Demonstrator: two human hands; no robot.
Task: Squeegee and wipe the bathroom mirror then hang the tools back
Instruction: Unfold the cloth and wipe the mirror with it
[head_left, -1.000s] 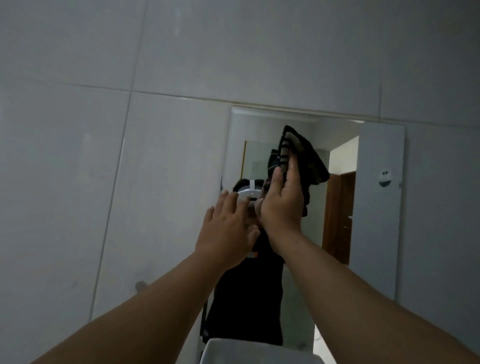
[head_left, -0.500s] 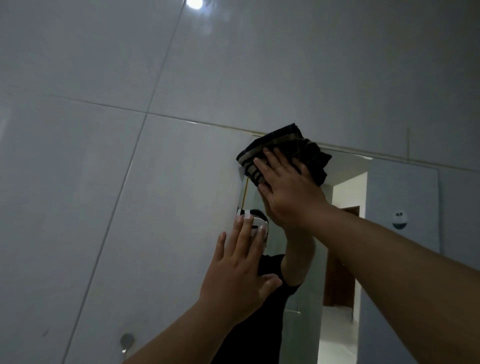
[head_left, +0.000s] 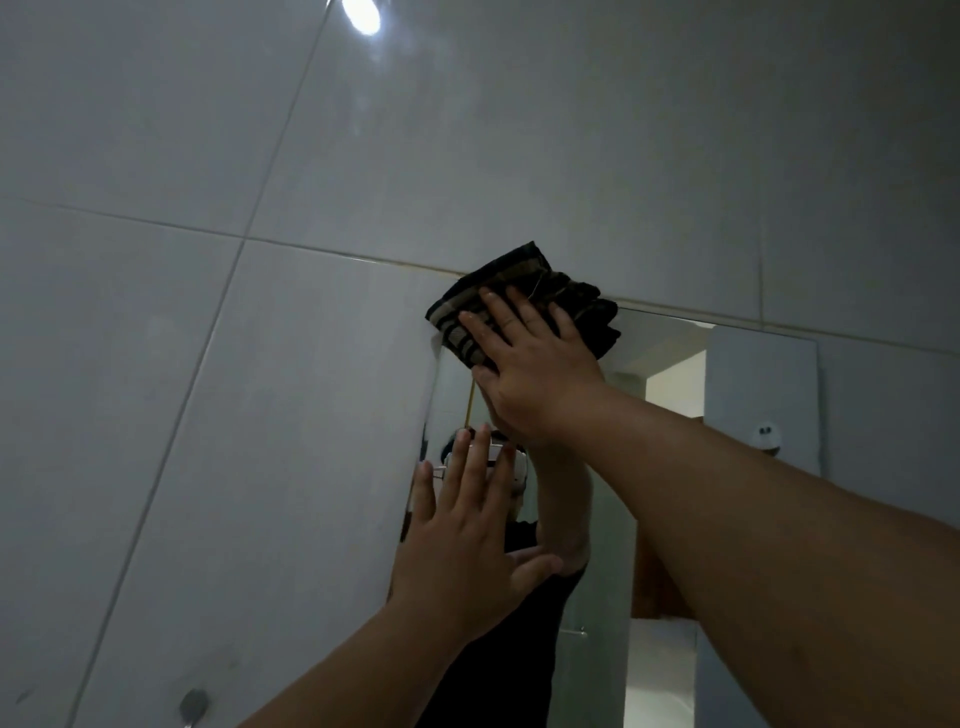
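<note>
Cloth pressed to the mirror's top left corner

The right hand lies flat, fingers spread, pinning the dark striped cloth against the mirror; the left hand is wide open, empty, lower against the glass.

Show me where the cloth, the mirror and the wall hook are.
cloth (head_left: 519, 275): head view, upper folded edge above the fingers.
mirror (head_left: 670, 348): head view, bare glass near top edge.
wall hook (head_left: 193, 705): head view, its metal knob.

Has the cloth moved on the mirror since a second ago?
Yes. The right hand has carried the cloth up and left, from the mirror's middle to its top left corner, overlapping the wall tile.
</note>
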